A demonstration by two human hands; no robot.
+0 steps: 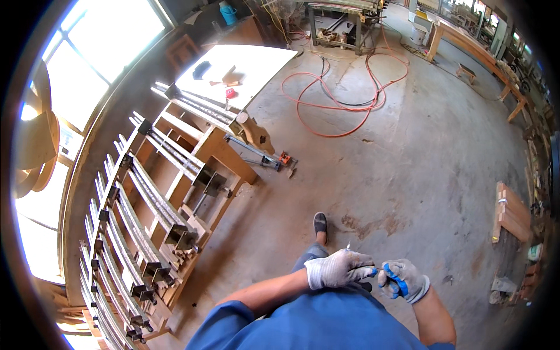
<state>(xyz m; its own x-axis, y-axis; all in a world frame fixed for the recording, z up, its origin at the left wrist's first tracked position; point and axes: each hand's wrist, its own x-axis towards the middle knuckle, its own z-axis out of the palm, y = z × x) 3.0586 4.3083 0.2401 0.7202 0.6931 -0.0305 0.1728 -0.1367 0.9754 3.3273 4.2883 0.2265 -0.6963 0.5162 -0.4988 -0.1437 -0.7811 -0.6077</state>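
Both hands wear whitish work gloves with blue on the fingers, and they are close together in front of my body. My left hand [341,269] is closed, its fingertips pointing toward the other hand. A small thin pale tip stands up by its knuckles; I cannot make out what it is. My right hand [405,280] has its fingers curled, the blue fingertips turned inward. A narrow gap shows between the hands. Whatever either one holds is hidden or too small to name.
At left stands a wooden rack with rows of long metal bar clamps [153,195]. Behind it is a white-topped table [256,61]. A red hose [332,135] lies coiled on the concrete floor [326,169]. Wooden boards [513,213] lean at far right; a workbench [338,9] stands beyond.
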